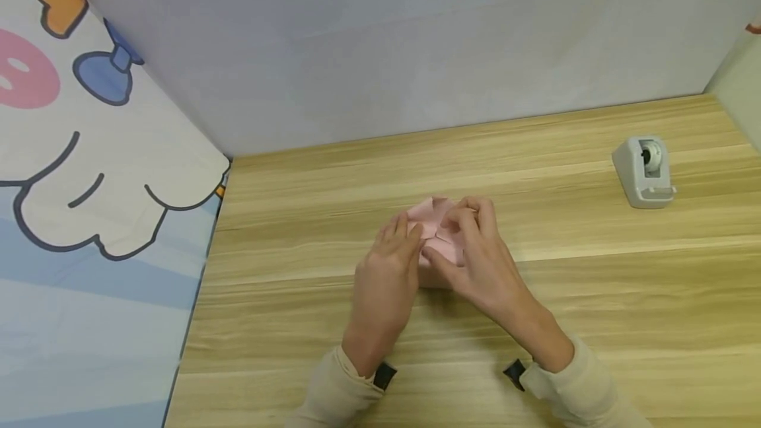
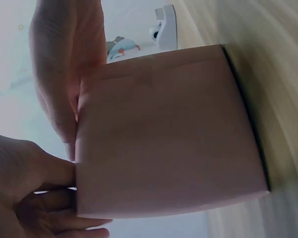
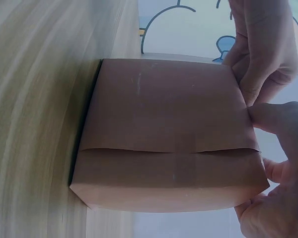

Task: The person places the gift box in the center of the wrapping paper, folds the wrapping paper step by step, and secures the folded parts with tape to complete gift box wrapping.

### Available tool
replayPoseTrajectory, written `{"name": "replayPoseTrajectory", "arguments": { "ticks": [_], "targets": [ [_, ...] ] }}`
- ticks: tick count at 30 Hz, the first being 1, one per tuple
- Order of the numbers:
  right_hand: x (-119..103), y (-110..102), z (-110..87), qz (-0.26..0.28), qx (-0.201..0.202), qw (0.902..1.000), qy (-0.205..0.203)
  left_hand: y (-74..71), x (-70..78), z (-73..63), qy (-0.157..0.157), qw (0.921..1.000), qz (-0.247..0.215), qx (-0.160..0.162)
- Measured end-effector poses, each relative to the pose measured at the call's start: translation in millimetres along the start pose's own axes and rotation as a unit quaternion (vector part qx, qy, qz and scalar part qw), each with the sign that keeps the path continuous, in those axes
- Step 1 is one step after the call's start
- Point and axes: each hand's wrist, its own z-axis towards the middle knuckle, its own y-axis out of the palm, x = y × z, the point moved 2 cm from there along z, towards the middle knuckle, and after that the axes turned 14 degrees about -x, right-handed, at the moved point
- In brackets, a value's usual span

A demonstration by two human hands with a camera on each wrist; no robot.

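A boxy pink paper package (image 1: 442, 251) stands on the table, creased paper folds meeting on its top. One smooth side (image 2: 164, 134) fills the left wrist view. The right wrist view shows another side (image 3: 169, 106) with an overlapping paper seam running across it. My left hand (image 1: 386, 286) holds the package's left upper edge, fingers laid over the rim and thumb near the folds. On the right, my right hand (image 1: 490, 273) pinches the paper at the top, with bent fingers on the far part and thumb at the near edge. The fingertips partly hide the folds.
A grey tape dispenser (image 1: 645, 177) with a roll of tape stands at the right back of the wooden table (image 1: 285, 309). Behind is a pale wall (image 1: 416, 51); a cartoon-printed panel (image 1: 113, 170) borders the left side.
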Motion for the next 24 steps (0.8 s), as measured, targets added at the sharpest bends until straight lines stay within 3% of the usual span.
{"name": "replayPoseTrajectory", "arguments": {
  "ticks": [6, 11, 13, 16, 18, 20, 22, 24],
  "targets": [
    [0.8, 1.9, -1.3, -0.003, 0.011, 0.9996, -0.026, -5.4, 5.5, -5.1, -0.007, 0.9964, 0.053, -0.065],
    [1.9, 3.4, -2.5, -0.019, 0.025, 0.9979, -0.057, -10.6, 7.5, -16.2, 0.027, 0.9822, 0.135, -0.127],
    [2.5, 3.9, -2.9, -0.027, 0.031, 0.9967, -0.07, -12.4, 8.6, -20.5, 0.042, 0.9766, 0.159, -0.14],
    [3.3, 4.6, -3.2, -0.041, 0.041, 0.9942, -0.091, -14.0, 9.9, -24.9, 0.058, 0.9751, 0.165, -0.137],
    [3.7, 4.7, -3.1, -0.049, 0.048, 0.992, -0.106, -13.1, 8.9, -24.4, 0.061, 0.9795, 0.152, -0.117],
    [4.1, 4.8, -3.2, -0.054, 0.054, 0.9901, -0.118, -12.5, 5.9, -21.6, 0.052, 0.989, 0.109, -0.085],
    [4.3, 5.1, -3.4, -0.055, 0.057, 0.9896, -0.12, -11.7, 0.8, -17.2, 0.036, 0.9969, 0.047, -0.051],
    [4.7, 5.4, -4.4, -0.055, 0.058, 0.9909, -0.108, -10.7, -5.1, -11.6, 0.015, 0.999, -0.029, -0.031]
  ]
}}
